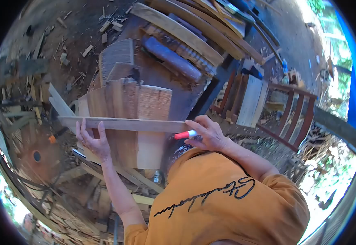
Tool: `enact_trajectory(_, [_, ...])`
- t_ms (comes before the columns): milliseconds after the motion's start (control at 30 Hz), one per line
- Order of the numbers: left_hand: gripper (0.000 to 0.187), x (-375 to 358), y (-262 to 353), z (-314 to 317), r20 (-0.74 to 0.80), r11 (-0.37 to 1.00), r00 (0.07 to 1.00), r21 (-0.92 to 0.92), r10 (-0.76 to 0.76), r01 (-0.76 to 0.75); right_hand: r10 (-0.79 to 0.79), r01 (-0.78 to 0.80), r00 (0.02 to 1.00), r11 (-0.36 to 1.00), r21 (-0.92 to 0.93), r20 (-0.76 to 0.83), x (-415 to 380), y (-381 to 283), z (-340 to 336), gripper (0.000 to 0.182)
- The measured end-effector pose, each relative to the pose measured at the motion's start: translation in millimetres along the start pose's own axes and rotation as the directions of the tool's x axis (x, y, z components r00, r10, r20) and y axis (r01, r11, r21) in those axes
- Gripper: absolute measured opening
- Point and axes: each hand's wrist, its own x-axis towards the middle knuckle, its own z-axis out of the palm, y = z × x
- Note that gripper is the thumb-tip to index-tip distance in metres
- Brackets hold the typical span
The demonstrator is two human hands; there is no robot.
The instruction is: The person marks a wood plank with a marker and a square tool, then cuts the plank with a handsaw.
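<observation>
A long, narrow wooden strip lies crosswise in front of my body, above several wooden boards. My left hand grips it near its left end, with fingertips over its face and upper edge. At the other end, the fingertips of my right hand touch the strip. That same hand holds a marker with a red end and a white barrel, pointing left. Beneath the strip are a pale board and a browner board, side by side. Whether the strip rests on them cannot be made out.
Long curved planks are stacked at the far side, beside a dark rounded log. To the right stands a reddish wooden frame with slats. Wood scraps litter the ground, and loose timber lies at left.
</observation>
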Motion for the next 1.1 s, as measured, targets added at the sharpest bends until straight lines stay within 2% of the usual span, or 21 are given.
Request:
enact_trajectory(33, [0.056, 0, -2, 2, 0.025, 0.999, 0.999, 0.01, 0.03, -0.03, -0.017, 0.017, 0.999, 1.0, -0.001, -0.029, -3, 2, 3, 0.06])
enact_trajectory(100, [0.057, -1, -10, 5, 0.001, 0.997, 1.0, -0.077, -0.01, 0.01, 0.016, -0.014, 0.998, 0.999, 0.039, -0.067, -12, 9, 8, 0.058])
enact_trajectory(167, [0.057, 0, -13, 1, 0.035, 1.0, 0.999, -0.015, 0.028, -0.028, -0.024, 0.03, 0.995, 0.998, 0.059, -0.097, -17, 14, 10, 0.056])
enact_trajectory(233, [0.06, 3, -16, -4, 0.074, 0.958, 0.994, 0.271, 0.079, -0.096, -0.005, 0.015, 0.992, 0.997, 0.078, -0.129, -21, 20, 13, 0.053])
enact_trajectory(300, [0.06, 4, -18, -3, 0.084, 0.959, 0.99, 0.251, 0.116, -0.133, -0.022, 0.038, 0.986, 0.995, 0.095, -0.165, -25, 25, 18, 0.055])
enact_trajectory(367, [0.061, 5, -21, -4, 0.076, 0.968, 0.994, 0.233, 0.079, -0.094, 0.015, 0.007, 0.986, 0.991, 0.132, -0.166, -28, 26, 18, 0.053])
enact_trajectory(567, [0.061, 8, -25, -9, 0.129, 0.951, 0.989, 0.288, 0.078, -0.113, -0.016, 0.045, 0.966, 0.993, 0.109, -0.256, -34, 30, 34, 0.055])
enact_trajectory(667, [0.06, 9, -23, -9, 0.141, 0.96, 0.988, 0.262, 0.066, -0.101, -0.012, 0.047, 0.977, 0.986, 0.16, -0.213, -36, 30, 37, 0.059])
enact_trajectory(733, [0.06, 8, -20, -10, 0.143, 0.954, 0.988, 0.28, 0.065, -0.103, -0.023, 0.054, 0.959, 0.993, 0.1, -0.284, -35, 31, 35, 0.044])
enact_trajectory(867, [0.059, 8, -25, -10, 0.141, 0.948, 0.987, 0.298, 0.072, -0.112, -0.028, 0.056, 0.958, 0.995, 0.088, -0.285, -37, 33, 36, 0.042])
enact_trajectory(933, [0.059, 9, -28, -9, 0.145, 0.949, 0.987, 0.296, 0.069, -0.109, -0.033, 0.064, 0.967, 0.992, 0.112, -0.254, -39, 33, 38, 0.062])
enact_trajectory(1100, [0.059, 9, -28, -11, 0.152, 0.957, 0.986, 0.272, 0.063, -0.103, -0.03, 0.065, 0.97, 0.988, 0.14, -0.242, -41, 31, 41, 0.063])
